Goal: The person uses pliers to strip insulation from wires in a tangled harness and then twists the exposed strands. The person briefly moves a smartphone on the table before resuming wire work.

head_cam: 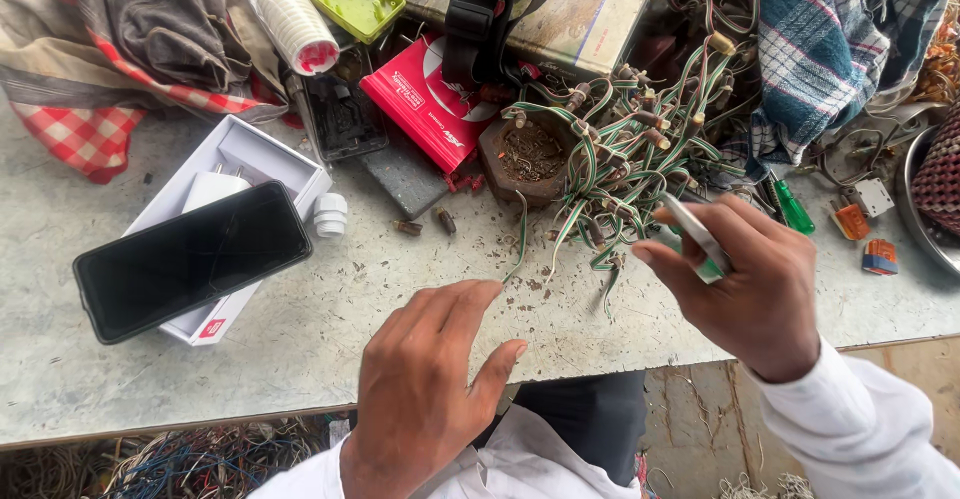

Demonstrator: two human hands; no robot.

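Evidently the right hand (745, 289) grips a small tool (695, 234) beside the wires (620, 149) for reach; left hand (425, 389) rests empty, fingers loosely together, on the table (120, 379).

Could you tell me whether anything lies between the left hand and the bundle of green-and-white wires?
Nothing visible does. Only bare table with small debris separates the left hand from the wires; one loose strand nearly reaches its fingertips.
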